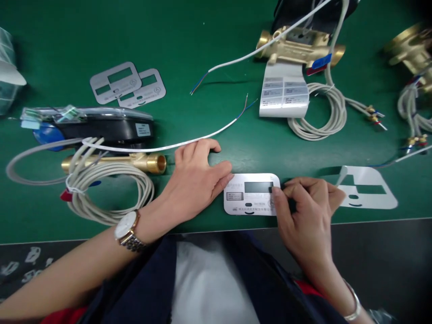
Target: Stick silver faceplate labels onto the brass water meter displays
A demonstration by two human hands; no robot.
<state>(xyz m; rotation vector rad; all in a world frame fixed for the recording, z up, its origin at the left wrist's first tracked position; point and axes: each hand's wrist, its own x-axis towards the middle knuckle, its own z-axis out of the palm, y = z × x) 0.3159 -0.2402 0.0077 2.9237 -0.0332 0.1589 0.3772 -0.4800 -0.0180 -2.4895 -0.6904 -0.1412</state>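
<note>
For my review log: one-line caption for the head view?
Both hands press a grey faceplate label flat on the green mat.

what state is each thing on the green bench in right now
faceplate label: flat on the bench, pinned at both ends
left hand: fingers resting on the label's left edge
right hand: fingertips pinching the label's right edge
brass meter body: lying on its side, threaded end bare
grey cable coil: bundled, tied
black meter housing: lying behind the brass body
two spare labels: flat, overlapping
backing sheet: corner curled up
</note>
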